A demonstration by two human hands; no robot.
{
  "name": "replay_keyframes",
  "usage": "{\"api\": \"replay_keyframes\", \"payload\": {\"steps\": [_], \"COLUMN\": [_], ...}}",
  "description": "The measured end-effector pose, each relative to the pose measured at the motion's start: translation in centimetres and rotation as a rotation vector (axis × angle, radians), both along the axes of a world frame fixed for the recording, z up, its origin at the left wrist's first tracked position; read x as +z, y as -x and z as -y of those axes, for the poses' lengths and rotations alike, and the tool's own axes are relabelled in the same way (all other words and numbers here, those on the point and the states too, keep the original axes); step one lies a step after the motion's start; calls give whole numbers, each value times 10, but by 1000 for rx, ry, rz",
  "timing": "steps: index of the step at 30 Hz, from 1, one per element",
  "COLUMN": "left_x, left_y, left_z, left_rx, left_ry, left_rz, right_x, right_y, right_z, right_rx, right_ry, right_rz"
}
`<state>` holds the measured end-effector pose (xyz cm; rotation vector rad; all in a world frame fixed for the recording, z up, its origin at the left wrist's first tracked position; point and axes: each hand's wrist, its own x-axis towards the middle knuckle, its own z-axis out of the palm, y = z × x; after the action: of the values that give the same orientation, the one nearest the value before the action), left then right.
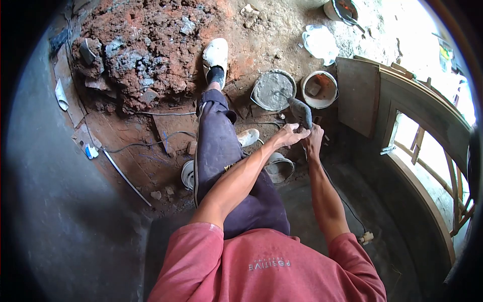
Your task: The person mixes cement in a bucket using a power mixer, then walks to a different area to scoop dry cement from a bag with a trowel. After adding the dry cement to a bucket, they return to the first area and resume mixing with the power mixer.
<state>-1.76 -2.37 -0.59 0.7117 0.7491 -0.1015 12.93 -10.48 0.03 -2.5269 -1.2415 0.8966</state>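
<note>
Both hands meet centre-right of frame: your left hand (289,135) and right hand (313,137) closed on a mortar-coated trowel (300,111), just below the mortar pan (273,90). Mid-scoop prob.; next needs steady lift.

The person wears a faded red short-sleeved T-shirt (266,261) with small pale lettering printed across the chest, seen upside down from above. Dark navy trousers (221,151) with a thin pale side stripe are rolled at the hem. A dark sock (216,74) shows above a white shoe (216,53); the other white shoe (248,136) is partly hidden.
</note>
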Motion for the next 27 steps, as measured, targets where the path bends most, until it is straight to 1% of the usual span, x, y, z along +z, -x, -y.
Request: {"api": "replay_keyframes", "payload": {"steps": [1,3,5,7,9,11,13,14,15,16,17,20,22,26,27], "left_x": [-1,-1,2,12,23,26,20,14,16,17,18,20,17,20,20], "left_y": [-1,1,1,6,10,10,6,2,3,5,6,6,4,6,6], "left_z": [2,2,2,-11,-17,-20,-9,-3,-6,-7,-9,-17,-13,-15,-16], "left_rx": [-2,56,34,17,-28,-14,-5,40,87,86,55,20,11,3,-8], "left_ry": [0,-107,-59,-16,44,13,-9,-46,-83,-80,-47,-16,-9,-23,-22], "left_rz": [3,27,14,-4,28,10,-5,-18,-34,-34,-11,5,-1,-9,-12], "right_x": [-3,-7,-5,-15,-21,-24,-9,-8,-9,-8,-5,11,23,25,24], "right_y": [-4,-9,-10,-14,-19,-22,-20,-19,-18,-18,-20,-15,-6,-6,-7], "right_z": [2,0,2,10,14,9,0,-4,-5,-3,-1,-19,-26,-22,-21], "right_rx": [-6,-10,-17,7,28,51,-16,-15,1,15,12,20,-57,-66,-13], "right_ry": [132,159,191,85,71,50,165,162,111,65,68,68,-34,-49,-72], "right_rz": [0,-6,-11,-6,11,28,-20,-20,37,95,99,51,7,-21,3]}}
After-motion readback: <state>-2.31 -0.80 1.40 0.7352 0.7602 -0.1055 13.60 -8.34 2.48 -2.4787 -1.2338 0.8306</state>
